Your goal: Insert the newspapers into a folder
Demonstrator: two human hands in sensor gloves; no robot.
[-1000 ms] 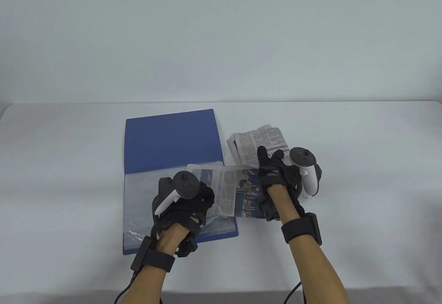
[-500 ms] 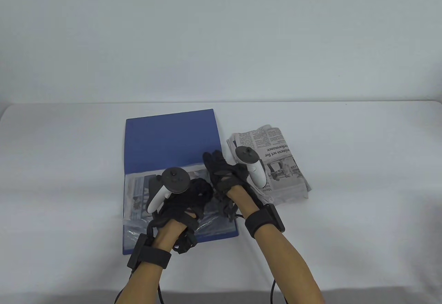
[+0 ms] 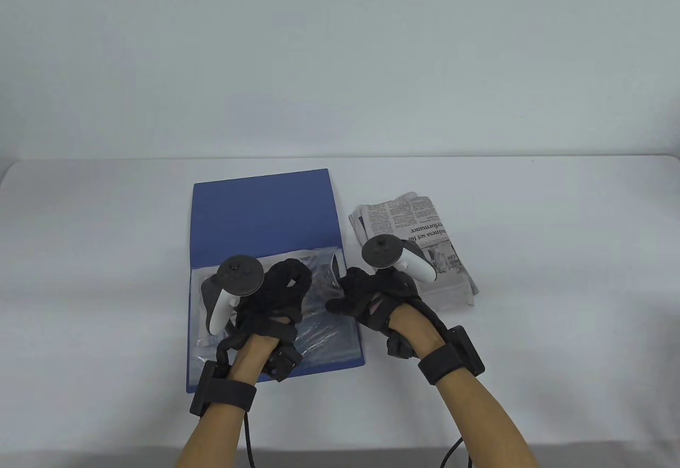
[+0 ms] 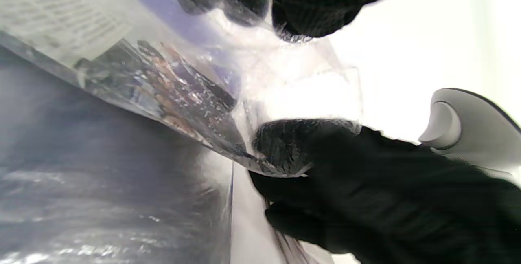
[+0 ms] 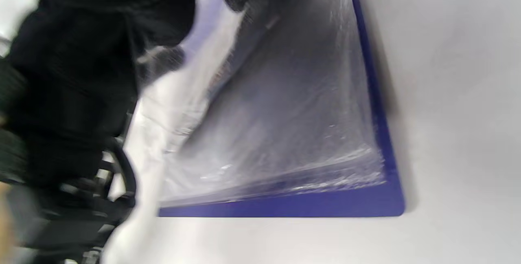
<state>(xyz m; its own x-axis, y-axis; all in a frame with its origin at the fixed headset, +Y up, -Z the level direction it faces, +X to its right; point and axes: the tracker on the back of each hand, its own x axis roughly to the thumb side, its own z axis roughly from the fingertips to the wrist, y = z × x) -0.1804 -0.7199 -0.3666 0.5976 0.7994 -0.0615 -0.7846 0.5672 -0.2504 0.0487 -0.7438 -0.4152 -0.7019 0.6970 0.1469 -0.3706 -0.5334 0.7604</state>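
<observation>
My left hand held up clear sleeve of blue folder, fingers pinching its edge. Newspaper sheet sat inside sleeve, under those fingers. My right hand gripped sleeve's open edge, fingers curled. Newspaper stack lay just beyond right fingers, on table.

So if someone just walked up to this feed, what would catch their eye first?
Probably the open blue folder left of centre on the white table, with both gloved hands at its clear plastic sleeves: the left hand over the sleeves, the right hand at their right edge. Next, the stack of folded newspapers lying just right of the folder.
</observation>
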